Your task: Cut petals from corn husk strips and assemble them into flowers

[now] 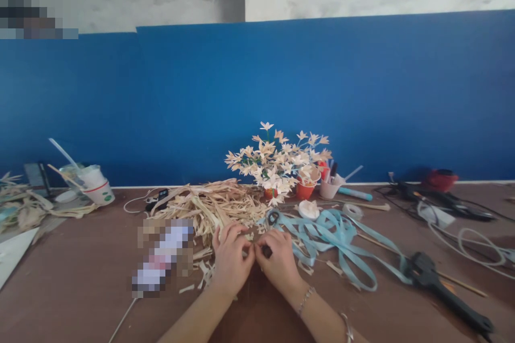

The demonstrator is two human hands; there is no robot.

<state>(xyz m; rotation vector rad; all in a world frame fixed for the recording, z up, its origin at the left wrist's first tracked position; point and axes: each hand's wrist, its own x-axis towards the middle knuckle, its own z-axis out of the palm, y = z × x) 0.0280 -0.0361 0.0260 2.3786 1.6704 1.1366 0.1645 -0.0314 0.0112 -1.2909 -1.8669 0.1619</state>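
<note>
Brown worktable [80, 305], one person's place

Left hand [232, 257]: bare; thumb and forefinger closed at the tips, the other fingers loosely bent.
Right hand [277, 258]: bare; thumb and forefinger likewise pinched, meeting the left's fingertips. Anything between them is too small for me to tell. Bracelet [306, 300] at the wrist.
Dried strips [213, 201]: straw-coloured, one loose heap, just beyond the left hand; short scraps scattered nearer.
Ribbon [338, 230]: pale blue, in loose loops, beyond and to the right of the right hand.
Flowers [281, 161]: cream, many-petalled, a cluster standing behind the heap and the ribbon.
Cup [306, 191]: orange-red, beneath the blooms.
Tool [436, 286]: black, long-handled, lying at right; a ribbon end reaches its head.
Container [98, 190]: white with a red band, far left.
Partition [241, 80]: blue, along the rear.
</note>
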